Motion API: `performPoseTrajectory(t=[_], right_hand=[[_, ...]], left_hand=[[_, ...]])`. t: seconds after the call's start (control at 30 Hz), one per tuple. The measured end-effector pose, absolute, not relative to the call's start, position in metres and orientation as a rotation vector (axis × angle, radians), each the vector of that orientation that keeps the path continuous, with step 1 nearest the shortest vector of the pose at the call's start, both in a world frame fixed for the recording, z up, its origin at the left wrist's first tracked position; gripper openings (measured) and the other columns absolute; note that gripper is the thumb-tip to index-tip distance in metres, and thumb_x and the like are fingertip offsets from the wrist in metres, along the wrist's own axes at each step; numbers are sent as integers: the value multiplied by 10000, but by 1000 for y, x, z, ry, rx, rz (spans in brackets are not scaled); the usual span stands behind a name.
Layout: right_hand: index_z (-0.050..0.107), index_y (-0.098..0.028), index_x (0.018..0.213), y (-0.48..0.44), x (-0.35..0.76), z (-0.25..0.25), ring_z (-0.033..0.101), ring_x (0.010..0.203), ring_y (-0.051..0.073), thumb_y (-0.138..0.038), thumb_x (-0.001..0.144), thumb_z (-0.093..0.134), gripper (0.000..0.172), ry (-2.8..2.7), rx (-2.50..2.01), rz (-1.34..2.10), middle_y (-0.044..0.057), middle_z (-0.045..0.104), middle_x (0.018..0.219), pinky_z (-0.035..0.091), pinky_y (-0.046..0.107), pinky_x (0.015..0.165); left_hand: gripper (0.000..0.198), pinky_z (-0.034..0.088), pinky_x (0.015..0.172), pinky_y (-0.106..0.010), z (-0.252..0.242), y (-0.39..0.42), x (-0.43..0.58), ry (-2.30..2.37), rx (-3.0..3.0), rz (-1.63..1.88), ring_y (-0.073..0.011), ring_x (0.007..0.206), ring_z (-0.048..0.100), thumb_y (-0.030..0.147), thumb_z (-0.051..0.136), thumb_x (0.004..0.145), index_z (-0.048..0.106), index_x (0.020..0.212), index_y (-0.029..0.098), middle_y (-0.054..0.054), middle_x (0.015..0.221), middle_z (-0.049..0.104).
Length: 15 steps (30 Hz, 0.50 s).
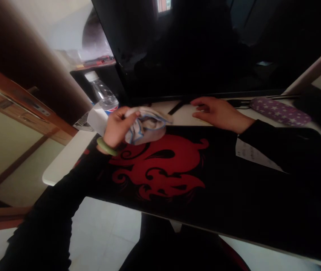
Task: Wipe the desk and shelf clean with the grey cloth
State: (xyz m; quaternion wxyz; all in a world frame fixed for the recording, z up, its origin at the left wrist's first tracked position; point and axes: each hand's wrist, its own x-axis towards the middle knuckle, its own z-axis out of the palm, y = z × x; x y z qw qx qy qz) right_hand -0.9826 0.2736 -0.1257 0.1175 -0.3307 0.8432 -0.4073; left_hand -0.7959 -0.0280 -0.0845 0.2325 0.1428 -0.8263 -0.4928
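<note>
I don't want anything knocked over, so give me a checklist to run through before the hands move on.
1. Left hand has a grip on the cloth: ok, pinched between thumb and fingers.
2. Cloth spread flat: not ok, it is bunched and folded.
3. Right hand free: ok, no object visible in it.
4. Bottle capped: ok, the white cap is on.
5. Left hand clear of the bottle: cannot tell, they meet in this view.
6. Mat free of loose paper: not ok, a printed sheet lies partly hidden by the right sleeve.
</note>
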Motion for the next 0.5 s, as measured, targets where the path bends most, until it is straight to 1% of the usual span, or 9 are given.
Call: performPoseTrajectory(t=[0.07,0.1,0.17,0.23,0.3,0.33,0.4,0.47,0.5], right_hand=[[727,-202,1447,298,-996,-145,661,1355,442,-392,835,833,649,2680,-1048,-827,179,695,1509,517,619,1181],[689,-156,1505,307,-1001,-155,631,1394,468,-410,836,827,729,2731,-1060,-683,215,664,1549,501,622,1195],[644,-113,1553,318,-1006,-174,620,1397,479,-474,874,783,783,2782,-1063,-526,241,665,1541,510,617,1173],[661,-138,1532,320,-1009,-187,645,1346,460,-503,927,702,708,2832,-1070,-490,218,714,1470,534,607,1124],[702,-158,1473,318,-1011,-193,661,1293,442,-465,957,629,605,2874,-1102,-466,203,747,1396,541,596,1094],[722,-151,1436,316,-1012,-194,668,1269,436,-438,957,610,569,2883,-1116,-441,210,755,1366,542,588,1085],[753,-144,1367,313,-1014,-196,676,1229,431,-412,948,606,519,2890,-1121,-408,228,761,1323,544,573,1071],[758,-146,1341,313,-1016,-198,680,1219,430,-400,941,618,494,2909,-1070,-471,245,759,1323,546,561,1070],[753,-143,1340,313,-1017,-200,682,1222,431,-396,942,618,491,2920,-1027,-538,250,756,1334,548,560,1073]], left_hand=[[251,463,618,-277,-70,-31,-801,-2031,556,-1508,-107,625,550,404,815,935,714,783,231,55,678,660],[216,470,633,-271,-64,-28,-805,-1952,593,-1542,-98,639,560,353,795,967,718,808,228,59,705,675],[172,477,654,-265,-60,-14,-816,-1903,573,-1545,-88,653,574,251,779,993,697,846,213,59,743,680],[206,501,686,-266,-71,11,-831,-1968,485,-1531,-92,674,598,149,828,928,639,874,212,64,769,665],[309,543,753,-271,-95,39,-847,-2122,393,-1541,-110,753,645,90,847,877,572,890,231,65,821,660],[315,555,783,-277,-109,53,-854,-2245,336,-1504,-119,788,665,67,839,866,573,904,230,54,855,674],[229,596,857,-319,-136,76,-864,-2552,125,-1409,-161,883,726,105,798,914,617,988,225,4,967,747],[204,592,1046,-396,-153,92,-869,-2853,-228,-1165,-238,1127,753,197,773,971,697,1160,210,-73,1198,797],[264,550,1150,-429,-157,98,-871,-2962,-412,-1004,-274,1264,720,243,735,1013,715,1273,197,-104,1331,784]])
